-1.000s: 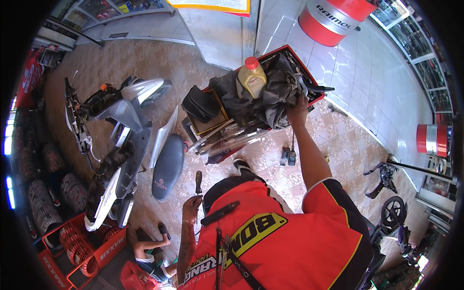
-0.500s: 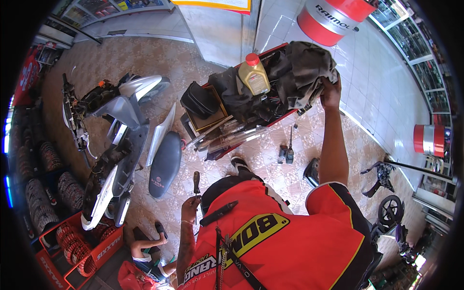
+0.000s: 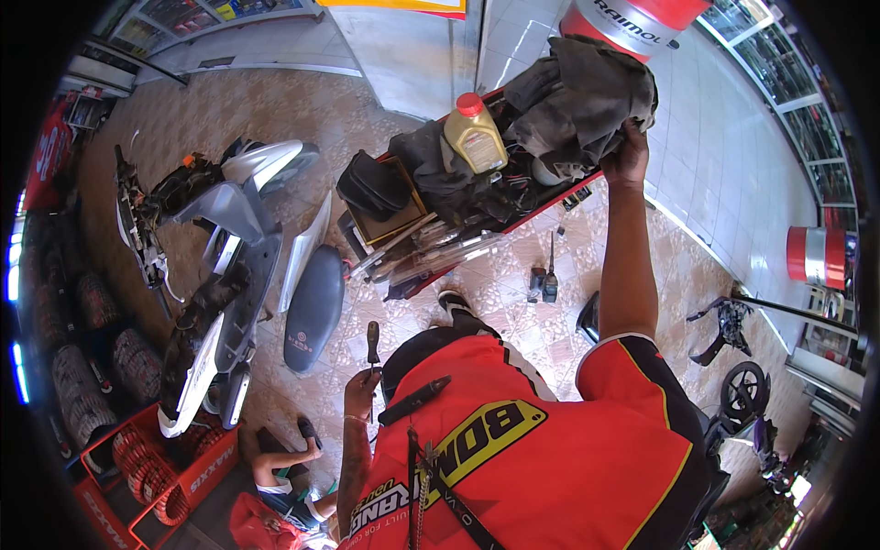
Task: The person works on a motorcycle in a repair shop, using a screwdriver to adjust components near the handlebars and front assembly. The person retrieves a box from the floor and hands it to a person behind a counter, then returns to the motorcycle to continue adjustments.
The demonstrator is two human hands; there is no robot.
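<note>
My right hand (image 3: 627,158), arm stretched far forward, grips the near right edge of a crumpled dark cloth (image 3: 591,96). The cloth bunches over the right end of a red-edged tool cart (image 3: 553,199); what lies right under it is mostly hidden. Beside it stands a gold oil bottle (image 3: 478,145) with a red cap. More dark cloth, a black case (image 3: 374,183) and long metal pieces crowd the cart's left part. Close to my body on the left, my left hand (image 3: 358,396) is closed round a screwdriver (image 3: 372,345), its handle pointing up.
A partly stripped motorcycle (image 3: 229,266) stands at left, with a detached seat (image 3: 313,310) on the tiled floor beside it. A bottle-like dark item (image 3: 549,284) sits below the cart. Tyres (image 3: 151,467) fill a red rack, near another seated person (image 3: 275,495).
My right hand has shifted slightly away from me, and the cloth has moved up and right, baring a rounded greyish thing beneath. My left hand keeps the screwdriver nearly still.
</note>
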